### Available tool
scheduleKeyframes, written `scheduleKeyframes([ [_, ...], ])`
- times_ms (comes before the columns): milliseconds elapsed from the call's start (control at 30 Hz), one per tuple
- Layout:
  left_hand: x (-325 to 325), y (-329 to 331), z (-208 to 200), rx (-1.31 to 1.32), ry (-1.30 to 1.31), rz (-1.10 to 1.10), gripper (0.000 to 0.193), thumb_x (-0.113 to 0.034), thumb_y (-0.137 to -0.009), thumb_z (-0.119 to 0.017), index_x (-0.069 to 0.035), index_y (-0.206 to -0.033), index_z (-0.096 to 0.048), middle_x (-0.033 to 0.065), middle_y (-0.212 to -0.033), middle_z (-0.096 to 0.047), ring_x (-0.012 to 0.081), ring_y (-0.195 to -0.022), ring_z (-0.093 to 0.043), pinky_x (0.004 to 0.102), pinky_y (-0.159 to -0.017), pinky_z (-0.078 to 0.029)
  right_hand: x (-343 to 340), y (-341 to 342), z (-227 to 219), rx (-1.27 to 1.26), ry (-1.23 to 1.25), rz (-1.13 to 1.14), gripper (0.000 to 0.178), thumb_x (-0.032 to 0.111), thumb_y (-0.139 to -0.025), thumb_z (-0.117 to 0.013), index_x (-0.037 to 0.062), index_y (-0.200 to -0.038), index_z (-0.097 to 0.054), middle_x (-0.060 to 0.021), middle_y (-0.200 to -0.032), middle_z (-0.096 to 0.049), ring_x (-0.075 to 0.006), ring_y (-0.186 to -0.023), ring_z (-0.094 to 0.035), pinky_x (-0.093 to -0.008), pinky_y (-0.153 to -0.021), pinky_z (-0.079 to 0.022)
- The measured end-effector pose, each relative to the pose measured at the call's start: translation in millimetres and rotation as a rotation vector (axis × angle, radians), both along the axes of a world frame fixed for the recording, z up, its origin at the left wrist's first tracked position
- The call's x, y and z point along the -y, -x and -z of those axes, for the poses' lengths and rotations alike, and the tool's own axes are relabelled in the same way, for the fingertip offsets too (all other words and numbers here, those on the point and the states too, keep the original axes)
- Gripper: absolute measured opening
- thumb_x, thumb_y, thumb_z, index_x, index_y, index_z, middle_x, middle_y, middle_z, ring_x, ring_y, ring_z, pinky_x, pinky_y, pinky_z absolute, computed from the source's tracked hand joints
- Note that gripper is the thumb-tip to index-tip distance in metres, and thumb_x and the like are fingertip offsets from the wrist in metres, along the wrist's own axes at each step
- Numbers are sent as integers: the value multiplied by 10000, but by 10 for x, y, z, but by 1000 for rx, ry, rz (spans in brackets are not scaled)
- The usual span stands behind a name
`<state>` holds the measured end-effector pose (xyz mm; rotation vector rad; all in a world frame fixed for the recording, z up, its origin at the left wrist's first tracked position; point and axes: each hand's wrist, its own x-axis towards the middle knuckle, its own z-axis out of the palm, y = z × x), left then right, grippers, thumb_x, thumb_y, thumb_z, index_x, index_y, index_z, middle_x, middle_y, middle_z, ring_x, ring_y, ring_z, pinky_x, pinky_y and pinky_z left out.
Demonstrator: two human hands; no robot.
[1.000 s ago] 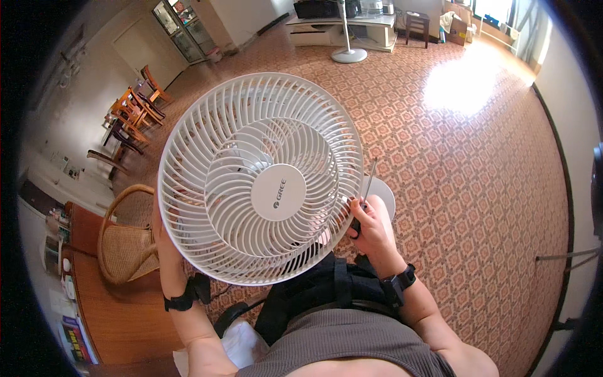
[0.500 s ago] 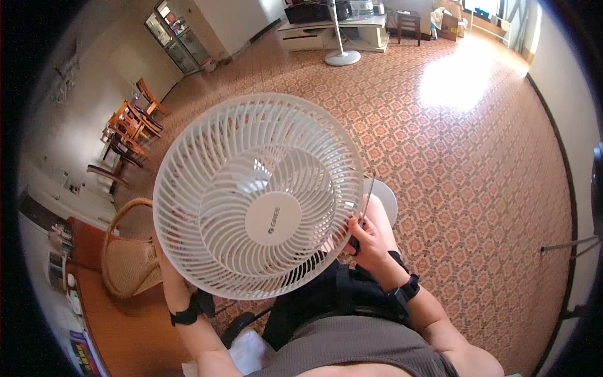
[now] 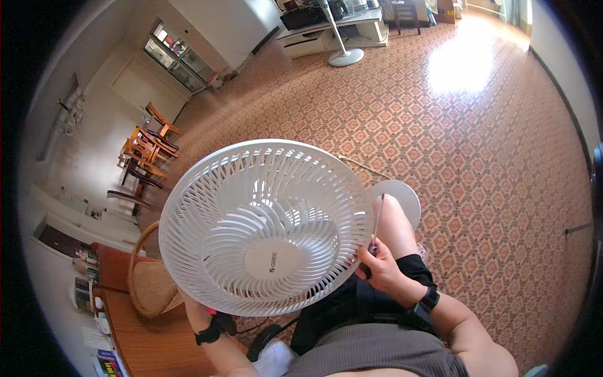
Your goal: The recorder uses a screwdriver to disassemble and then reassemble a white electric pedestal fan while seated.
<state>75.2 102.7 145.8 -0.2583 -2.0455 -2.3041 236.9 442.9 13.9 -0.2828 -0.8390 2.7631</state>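
A white fan head (image 3: 274, 259), with its round slatted grille, stands tilted in front of my torso. My left hand (image 3: 197, 309) reaches behind its lower left rim; the fingers are hidden there. At the right rim, my right hand (image 3: 384, 271) is closed round the dark handle of a screwdriver (image 3: 378, 221), whose thin metal shaft points up and away. The thumb side of that hand is at the grille's edge; whether it presses on the rim I cannot tell. A round white fan base (image 3: 402, 200) shows on the floor beyond my bare knee.
On the left stand a wooden desk (image 3: 141, 333) and a wicker chair (image 3: 151, 286). Several wooden chairs (image 3: 147, 151) line the far left wall. Another fan's stand (image 3: 345, 58) is in front of a white low cabinet (image 3: 308, 44). A cord (image 3: 364, 166) lies on the patterned tile floor (image 3: 477, 163).
The fan head has moved lower in view, its grille tipping to a flatter angle. My right hand with the screwdriver is lower and farther right in view. The whole view has shifted too.
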Motion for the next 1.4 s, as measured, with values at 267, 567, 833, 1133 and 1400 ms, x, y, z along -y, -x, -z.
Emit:
scheduleKeyframes([
  [267,1662,591,727,31,366,185,569,-348,-997,-438,-39,-1443,-268,125,-1404,-423,258,-1222,-490,403,-1003,-441,-91,-281,-94,-110,-293,40,106,30,-920,-594,51,-985,-512,-10,-770,-564,-53,-578,-487,-209,-523,-408],
  [567,477,258,189,75,18,101,491,-247,-946,-535,4,-1346,-403,145,-1228,-534,236,-1079,-556,367,-912,-478,-174,-262,-160,-189,-408,86,84,38,-905,-627,55,-932,-549,26,-792,-550,-24,-634,-469,-183,-570,-375],
  [833,27,108,21,107,23,38,466,-255,-926,-563,21,-1284,-447,168,-1207,-554,298,-1048,-590,400,-893,-514,-219,-179,67,-72,-258,65,97,85,-937,-597,62,-976,-511,19,-742,-520,-47,-557,-465,-196,-498,-380],
  [1133,-247,-4,-253,53,106,-22,458,-241,-944,-536,7,-1318,-447,122,-1242,-548,221,-1090,-559,335,-926,-465,-302,-117,85,71,-61,53,124,144,-950,-585,85,-1013,-495,11,-762,-522,-62,-527,-449,-200,-459,-353],
  [1400,439,13,-125,-2,424,-112,450,-242,-957,-538,8,-1327,-477,81,-1221,-573,178,-1057,-561,311,-901,-463,-249,-26,-48,-10,47,15,198,227,-991,-509,87,-1131,-500,-1,-866,-563,-59,-658,-502,-194,-459,-339],
])
